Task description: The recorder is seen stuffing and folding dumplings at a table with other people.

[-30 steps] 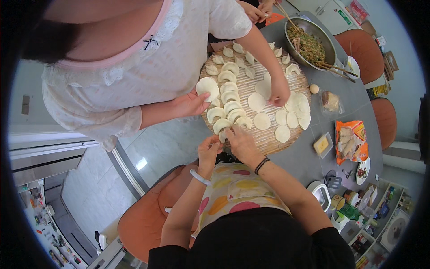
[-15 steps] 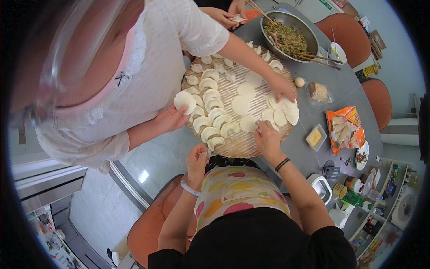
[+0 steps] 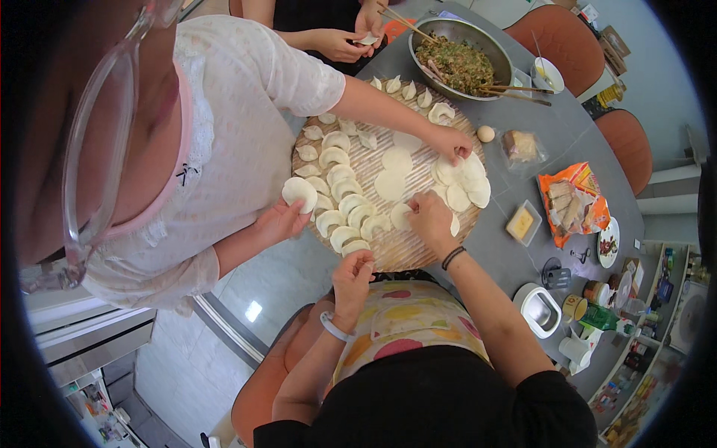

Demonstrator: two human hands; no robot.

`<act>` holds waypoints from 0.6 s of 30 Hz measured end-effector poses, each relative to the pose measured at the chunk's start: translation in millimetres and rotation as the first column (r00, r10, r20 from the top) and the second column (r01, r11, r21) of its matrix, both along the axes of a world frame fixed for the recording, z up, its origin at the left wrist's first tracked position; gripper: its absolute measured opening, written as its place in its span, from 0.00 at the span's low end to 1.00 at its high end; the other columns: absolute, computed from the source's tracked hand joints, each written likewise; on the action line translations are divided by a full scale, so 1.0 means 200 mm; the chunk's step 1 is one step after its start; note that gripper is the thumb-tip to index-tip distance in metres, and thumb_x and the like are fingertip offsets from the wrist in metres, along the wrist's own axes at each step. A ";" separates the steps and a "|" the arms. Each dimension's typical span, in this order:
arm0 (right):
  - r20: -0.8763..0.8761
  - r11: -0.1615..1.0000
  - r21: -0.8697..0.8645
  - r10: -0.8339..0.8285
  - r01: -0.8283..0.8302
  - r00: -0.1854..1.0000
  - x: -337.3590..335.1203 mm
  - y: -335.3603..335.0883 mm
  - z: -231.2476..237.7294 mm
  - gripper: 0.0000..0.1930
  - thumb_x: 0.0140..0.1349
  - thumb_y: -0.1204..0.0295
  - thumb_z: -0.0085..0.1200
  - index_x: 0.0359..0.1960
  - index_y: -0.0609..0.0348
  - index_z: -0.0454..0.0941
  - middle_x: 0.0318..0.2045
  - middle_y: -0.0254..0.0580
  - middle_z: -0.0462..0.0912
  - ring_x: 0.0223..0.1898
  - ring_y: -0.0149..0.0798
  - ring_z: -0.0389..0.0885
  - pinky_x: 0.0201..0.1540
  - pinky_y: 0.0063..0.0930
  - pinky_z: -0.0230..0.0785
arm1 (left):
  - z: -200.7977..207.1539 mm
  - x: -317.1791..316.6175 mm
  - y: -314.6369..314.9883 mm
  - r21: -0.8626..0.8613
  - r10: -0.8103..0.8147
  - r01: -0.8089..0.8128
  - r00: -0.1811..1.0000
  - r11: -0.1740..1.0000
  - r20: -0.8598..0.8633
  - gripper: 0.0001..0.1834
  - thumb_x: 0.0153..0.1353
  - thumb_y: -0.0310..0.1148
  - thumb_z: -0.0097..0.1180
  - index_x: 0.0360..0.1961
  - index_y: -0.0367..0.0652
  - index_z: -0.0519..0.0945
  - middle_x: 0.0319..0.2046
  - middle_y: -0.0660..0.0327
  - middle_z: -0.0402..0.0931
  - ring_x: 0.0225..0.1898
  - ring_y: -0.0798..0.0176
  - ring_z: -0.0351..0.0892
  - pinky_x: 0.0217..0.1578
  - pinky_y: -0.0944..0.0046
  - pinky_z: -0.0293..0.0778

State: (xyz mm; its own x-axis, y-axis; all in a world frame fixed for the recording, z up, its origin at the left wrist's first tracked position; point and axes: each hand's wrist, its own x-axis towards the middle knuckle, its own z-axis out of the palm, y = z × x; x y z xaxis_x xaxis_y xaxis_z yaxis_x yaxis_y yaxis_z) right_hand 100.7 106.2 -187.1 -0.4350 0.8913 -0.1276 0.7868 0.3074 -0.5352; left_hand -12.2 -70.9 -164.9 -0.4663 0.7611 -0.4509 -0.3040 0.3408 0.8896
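My right hand (image 3: 431,218): bent, touching one round wrapper (image 3: 399,217); firm grip, I cannot tell.
My left hand (image 3: 352,281): half-curled, near the lowest dumpling (image 3: 355,247); holding, I cannot tell.
Wrapper place: on the round board (image 3: 402,257).

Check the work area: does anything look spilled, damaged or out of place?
I see no clear spill or damage. Mildly odd: the egg lies loose on the grey table beside the round board, with no visible holder, so it might roll.

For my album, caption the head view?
Right hand at a dough circle, left hand near folded dumplings, metal bowl beyond.
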 end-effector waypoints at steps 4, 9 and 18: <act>-0.191 0.981 -0.176 0.053 -0.087 0.980 0.00 -0.04 0.26 0.04 0.48 0.74 0.56 0.24 0.60 0.75 0.24 0.43 0.79 0.26 0.42 0.77 0.30 0.33 0.68 | 0.01 0.00 0.07 0.042 -0.038 0.034 0.994 0.999 0.101 0.13 0.63 0.29 0.47 0.47 0.37 0.74 0.39 0.62 0.76 0.38 0.68 0.76 0.38 0.69 0.74; -0.514 0.860 -0.502 -0.207 -0.096 0.832 0.06 -0.04 0.53 0.06 0.53 0.74 0.56 0.29 0.65 0.77 0.20 0.35 0.76 0.23 0.26 0.70 0.26 0.22 0.64 | 0.27 0.03 0.33 0.207 -0.053 -0.200 0.584 0.958 0.810 0.18 0.65 0.32 0.44 0.55 0.37 0.67 0.48 0.58 0.72 0.45 0.64 0.75 0.46 0.65 0.73; -0.486 0.984 -0.180 -0.083 -0.007 0.870 0.09 -0.10 0.67 0.06 0.54 0.73 0.55 0.31 0.64 0.77 0.20 0.48 0.78 0.21 0.40 0.76 0.25 0.28 0.67 | 0.39 -0.03 0.43 0.273 -0.291 0.204 0.897 0.940 0.331 0.13 0.61 0.23 0.49 0.47 0.31 0.73 0.40 0.58 0.77 0.39 0.70 0.78 0.42 0.70 0.75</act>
